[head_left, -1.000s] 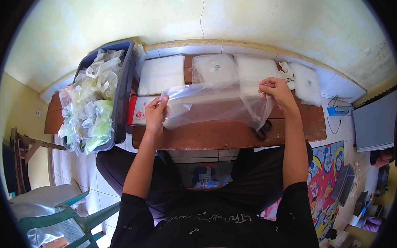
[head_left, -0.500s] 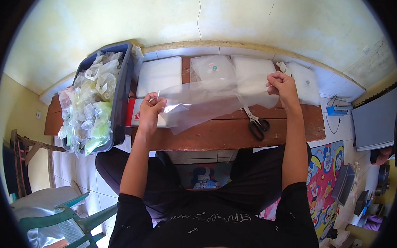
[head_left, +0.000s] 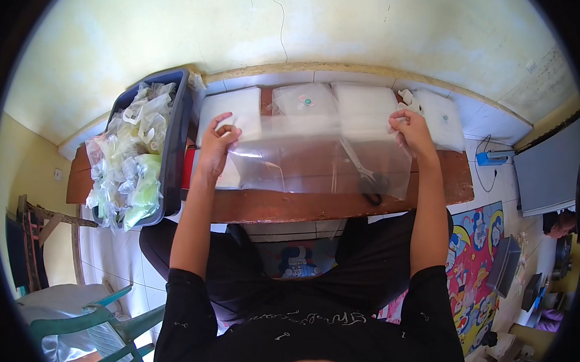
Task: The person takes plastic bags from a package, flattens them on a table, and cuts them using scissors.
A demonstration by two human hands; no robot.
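A wide, clear plastic bag stretches between my two hands above the wooden bench. My left hand pinches its left end, with one finger raised off the plastic. The upper right corner is pinched in my right hand. Black-handled scissors lie on the bench beneath the plastic, partly seen through it. Behind the bag are a stack of clear plastic bags, another stack to its left, and a loose clear bag with a green mark between them.
A dark grey bin full of crumpled plastic stands at the left of the brown bench. Another stack of bags lies at the right end. A blue object with a cable is on the floor. A green chair stands lower left.
The plastic bag has swung down and spread flatter, now covering part of the scissors. My left hand has shifted slightly left and up, one finger lifting; my right hand stays about level.
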